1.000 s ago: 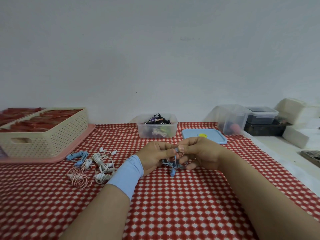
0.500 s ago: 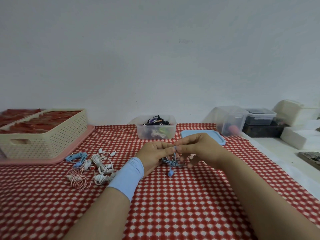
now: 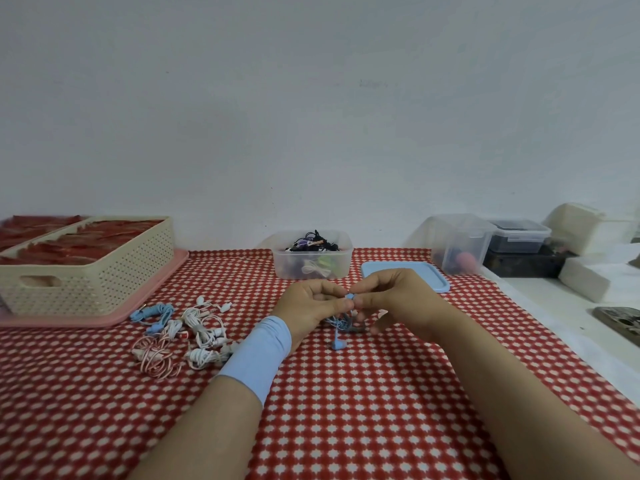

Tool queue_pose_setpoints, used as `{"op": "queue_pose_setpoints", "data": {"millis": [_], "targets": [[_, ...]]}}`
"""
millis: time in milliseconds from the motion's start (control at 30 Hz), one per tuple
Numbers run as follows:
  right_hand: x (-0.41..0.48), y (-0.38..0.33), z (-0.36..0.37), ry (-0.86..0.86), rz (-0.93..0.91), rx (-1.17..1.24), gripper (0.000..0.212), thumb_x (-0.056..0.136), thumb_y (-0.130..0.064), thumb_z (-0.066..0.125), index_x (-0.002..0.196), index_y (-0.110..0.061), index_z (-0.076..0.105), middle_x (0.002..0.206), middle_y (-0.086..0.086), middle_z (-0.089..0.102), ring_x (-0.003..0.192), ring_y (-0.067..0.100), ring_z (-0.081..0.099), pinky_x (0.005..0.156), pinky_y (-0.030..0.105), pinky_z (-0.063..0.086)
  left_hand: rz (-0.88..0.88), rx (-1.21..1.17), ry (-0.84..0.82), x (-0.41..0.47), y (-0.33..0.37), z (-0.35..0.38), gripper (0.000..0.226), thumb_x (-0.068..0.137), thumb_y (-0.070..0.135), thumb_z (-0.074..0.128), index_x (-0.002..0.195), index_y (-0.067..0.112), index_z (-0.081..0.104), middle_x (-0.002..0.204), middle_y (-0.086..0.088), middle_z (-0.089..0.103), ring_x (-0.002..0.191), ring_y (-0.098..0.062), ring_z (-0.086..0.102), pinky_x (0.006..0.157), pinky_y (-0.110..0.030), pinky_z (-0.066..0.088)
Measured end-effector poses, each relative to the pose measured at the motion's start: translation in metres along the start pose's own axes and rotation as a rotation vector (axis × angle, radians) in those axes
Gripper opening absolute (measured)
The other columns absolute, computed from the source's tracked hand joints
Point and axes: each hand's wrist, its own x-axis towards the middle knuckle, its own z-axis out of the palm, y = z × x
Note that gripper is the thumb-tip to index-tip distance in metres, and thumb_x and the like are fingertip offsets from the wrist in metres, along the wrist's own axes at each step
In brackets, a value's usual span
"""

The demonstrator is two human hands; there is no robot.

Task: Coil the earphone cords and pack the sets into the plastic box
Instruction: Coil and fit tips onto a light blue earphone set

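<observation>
A blue earphone set [image 3: 341,325] hangs bunched between my hands above the red checked cloth, one earbud dangling below. My left hand [image 3: 310,306], with a light blue wristband, pinches the cord at its top. My right hand [image 3: 391,299] pinches the same blue piece from the other side, fingers curled over the coil. A clear plastic box [image 3: 311,268] holding several coiled sets stands just behind my hands. Its blue lid [image 3: 429,275] lies flat to its right. Loose white, pink and blue earphone sets [image 3: 183,330] lie in a pile to the left.
A cream perforated basket [image 3: 90,275] on a pink tray sits at the far left. Another clear container [image 3: 457,244], a dark lidded box [image 3: 519,237] and white blocks [image 3: 595,278] stand at the right, beyond the cloth's edge. A white wall rises behind.
My hands have stayed together on the blue set, shifting slightly. The dangling earbud hangs a little lower and the coil looks tighter.
</observation>
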Motion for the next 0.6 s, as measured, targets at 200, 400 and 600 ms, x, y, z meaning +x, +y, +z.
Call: {"op": "queue_pose_setpoints", "data": {"millis": [200, 400, 600], "targets": [[0.0023, 0.0021, 0.0014, 0.008, 0.058, 0.091, 0.012, 0.088, -0.005, 0.073, 0.099, -0.002, 0.076, 0.084, 0.016, 0.075, 0.067, 0.018, 0.069, 0.055, 0.031, 0.058, 0.105, 0.043, 0.057, -0.0026, 0.0018, 0.0011, 0.016, 0.073, 0.005, 0.083, 0.085, 0.012, 0.075, 0.084, -0.002, 0.077, 0.081, -0.013, 0.073, 0.077, -0.021, 0.057], [0.0066, 0.0062, 0.0034, 0.041, 0.094, 0.114, 0.009, 0.088, -0.005, 0.073, 0.096, -0.003, 0.075, 0.083, 0.017, 0.074, 0.067, 0.020, 0.068, 0.056, 0.032, 0.059, 0.171, 0.165, 0.086, -0.0032, 0.0034, 0.0013, 0.017, 0.073, 0.008, 0.084, 0.081, 0.020, 0.076, 0.081, 0.004, 0.076, 0.078, -0.007, 0.072, 0.071, -0.016, 0.056], [0.0102, 0.0094, 0.0032, 0.072, 0.131, 0.162, 0.012, 0.087, -0.007, 0.074, 0.099, -0.004, 0.076, 0.087, 0.017, 0.076, 0.069, 0.021, 0.069, 0.058, 0.034, 0.059, 0.251, 0.244, 0.116, -0.0024, 0.0033, 0.0023, 0.016, 0.074, 0.009, 0.084, 0.083, 0.021, 0.077, 0.081, 0.005, 0.075, 0.078, -0.007, 0.070, 0.074, -0.016, 0.055]]}}
